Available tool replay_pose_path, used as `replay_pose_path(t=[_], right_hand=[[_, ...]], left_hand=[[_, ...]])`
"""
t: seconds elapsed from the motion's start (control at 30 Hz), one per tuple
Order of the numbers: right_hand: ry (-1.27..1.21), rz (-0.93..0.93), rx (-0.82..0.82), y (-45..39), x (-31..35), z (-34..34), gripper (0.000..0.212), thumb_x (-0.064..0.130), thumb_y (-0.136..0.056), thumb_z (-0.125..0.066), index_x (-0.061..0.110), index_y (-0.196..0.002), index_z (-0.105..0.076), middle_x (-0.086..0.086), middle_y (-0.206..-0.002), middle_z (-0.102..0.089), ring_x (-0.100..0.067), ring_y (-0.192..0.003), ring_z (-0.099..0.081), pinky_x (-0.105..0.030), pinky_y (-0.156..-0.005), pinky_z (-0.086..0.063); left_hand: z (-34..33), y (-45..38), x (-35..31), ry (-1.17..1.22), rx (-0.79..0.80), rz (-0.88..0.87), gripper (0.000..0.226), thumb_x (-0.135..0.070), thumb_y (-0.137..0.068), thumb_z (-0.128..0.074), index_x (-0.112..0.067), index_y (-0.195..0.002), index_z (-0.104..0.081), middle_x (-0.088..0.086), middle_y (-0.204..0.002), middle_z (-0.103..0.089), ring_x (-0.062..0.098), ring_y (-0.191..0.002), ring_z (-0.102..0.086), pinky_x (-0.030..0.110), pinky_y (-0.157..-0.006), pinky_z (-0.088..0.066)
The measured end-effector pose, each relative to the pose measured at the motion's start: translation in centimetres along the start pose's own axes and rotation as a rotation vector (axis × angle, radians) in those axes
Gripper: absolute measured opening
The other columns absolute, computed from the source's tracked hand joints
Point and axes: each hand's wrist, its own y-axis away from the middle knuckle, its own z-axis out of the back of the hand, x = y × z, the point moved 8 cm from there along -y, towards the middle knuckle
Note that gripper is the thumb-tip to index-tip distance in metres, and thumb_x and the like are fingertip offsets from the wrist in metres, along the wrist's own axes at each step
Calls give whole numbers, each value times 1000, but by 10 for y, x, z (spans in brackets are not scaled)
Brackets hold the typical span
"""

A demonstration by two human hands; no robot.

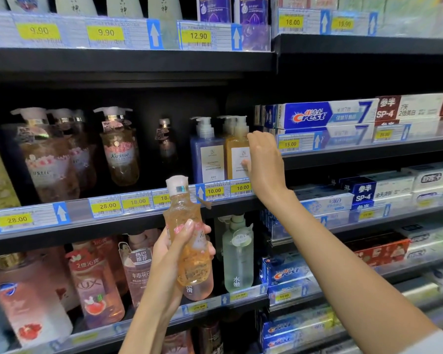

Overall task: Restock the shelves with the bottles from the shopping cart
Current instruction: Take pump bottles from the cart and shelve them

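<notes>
left hand [175, 247] fingers wrapped round peach bottle [188, 236], parked low | right hand [262, 162] fingers loosely curled against amber bottle [237, 154], probably clearing shelf [143, 219] room

Top shelf tags [105, 32]: I read 9.90, 9.90, 12.90, 18.00.
Middle shelf tags [108, 205]: 28.00, 28.00, 18.00, 10.00, 10.00, 15.00.
Toothpaste box [317, 114], right: I read Crest.
Dark red box [388, 108]: SP-4.
Pump bottle [119, 149]: Kustie.
Pink bottle [95, 284], lower left: LUX.
</notes>
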Motion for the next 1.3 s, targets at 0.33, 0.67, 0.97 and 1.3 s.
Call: replay_pose_path(t=[0.33, 0.67, 0.97, 1.3], right_hand=[[66, 41, 54, -2, 0, -10, 50, 7, -84, -72, 7, -127, -46, -8, -134, -50, -21, -127, -45, -27, -96, -44], [163, 88, 97, -7, 3, -15, 44, 4, -87, -67, 5, -126, -45, -12, -129, -51, -23, -123, -47, -29, -91, -48], [158, 56, 77, -6, 2, -14, 46, -3, -85, -64, 3, -126, -45, -15, -128, -50, -26, -118, -46, -31, -84, -48], [-195, 331, -331, 34, 49, 21, 25, -5, -79, -71, -4, -103, -65, -16, -92, -66, -33, -88, -65, -39, -67, -58]], left_hand=[[-6, -4, -6, 22, 2, -27, 43, -33, -79, -71, -6, -110, -58, 12, -89, -67, 25, -58, -60, 31, -55, -53], [-9, 1, -7, 6, 5, -24, 53, -40, -73, -74, -4, -109, -57, 14, -91, -66, 25, -60, -59, 30, -52, -51], [0, 9, -8, -12, -24, -25, 45, -39, -75, -70, -11, -108, -60, 15, -93, -68, 27, -60, -61, 32, -54, -53], [27, 24, -21, -52, -87, -30, 53, -48, -65, -73, -11, -102, -66, 16, -88, -67, 25, -62, -61, 32, -51, -51]])
